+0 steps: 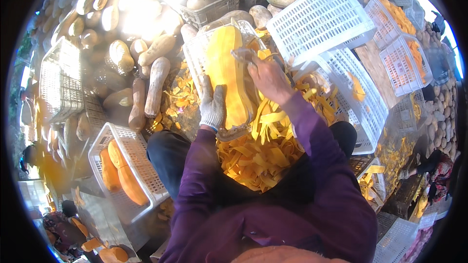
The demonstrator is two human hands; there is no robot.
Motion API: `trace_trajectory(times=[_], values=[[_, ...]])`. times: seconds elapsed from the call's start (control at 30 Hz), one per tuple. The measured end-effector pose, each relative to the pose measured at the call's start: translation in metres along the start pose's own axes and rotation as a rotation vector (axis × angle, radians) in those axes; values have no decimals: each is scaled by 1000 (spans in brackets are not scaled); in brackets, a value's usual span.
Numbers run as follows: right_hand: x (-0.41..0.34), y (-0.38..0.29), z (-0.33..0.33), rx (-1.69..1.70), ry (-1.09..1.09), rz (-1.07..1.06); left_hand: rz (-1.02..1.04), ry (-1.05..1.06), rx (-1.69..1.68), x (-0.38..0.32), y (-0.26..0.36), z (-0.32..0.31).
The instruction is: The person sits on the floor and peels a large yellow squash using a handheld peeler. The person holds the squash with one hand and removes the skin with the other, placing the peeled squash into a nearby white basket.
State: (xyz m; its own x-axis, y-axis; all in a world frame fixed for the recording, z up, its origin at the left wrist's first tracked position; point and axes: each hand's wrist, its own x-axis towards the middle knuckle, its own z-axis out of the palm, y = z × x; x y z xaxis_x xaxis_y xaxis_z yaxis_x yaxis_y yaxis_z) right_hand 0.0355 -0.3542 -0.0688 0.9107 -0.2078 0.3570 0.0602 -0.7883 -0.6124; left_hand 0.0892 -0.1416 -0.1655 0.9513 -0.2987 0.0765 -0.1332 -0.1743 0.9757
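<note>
A large, mostly peeled yellow-orange squash point(225, 69) lies lengthwise on a white plastic crate point(193, 56) before me. My left hand point(213, 107), in a pale knitted glove, rests flat against the squash's lower left side with its fingers pointing away from me. At its upper right side my bare right hand point(268, 76) is closed around a peeler point(241, 54), whose head is near the squash's edge; blur hides its exact shape. Long yellow strips of peel point(270, 120) hang beside the squash, and a heap of peelings point(256, 160) lies between my knees.
At left, a white crate point(146, 204) holds several peeled squashes point(129, 182). Unpeeled squashes point(157, 84) cover the ground ahead and left. White crates point(321, 18) are stacked at right, with orange pieces in some farther ones. Other people point(440, 171) are at the far right and lower left.
</note>
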Motion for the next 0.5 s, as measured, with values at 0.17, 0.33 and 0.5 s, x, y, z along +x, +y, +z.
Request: trace_trajectory(times=[0.17, 0.33, 0.5], values=[[149, 62, 29, -164, -130, 364, 45, -9, 77, 0, -1, 7], [103, 38, 52, -280, -325, 184, 80, 26, 135, 1, -3, 0], [-41, 3, 54, -230, -310, 102, -40, -17, -38, 9, -18, 3]])
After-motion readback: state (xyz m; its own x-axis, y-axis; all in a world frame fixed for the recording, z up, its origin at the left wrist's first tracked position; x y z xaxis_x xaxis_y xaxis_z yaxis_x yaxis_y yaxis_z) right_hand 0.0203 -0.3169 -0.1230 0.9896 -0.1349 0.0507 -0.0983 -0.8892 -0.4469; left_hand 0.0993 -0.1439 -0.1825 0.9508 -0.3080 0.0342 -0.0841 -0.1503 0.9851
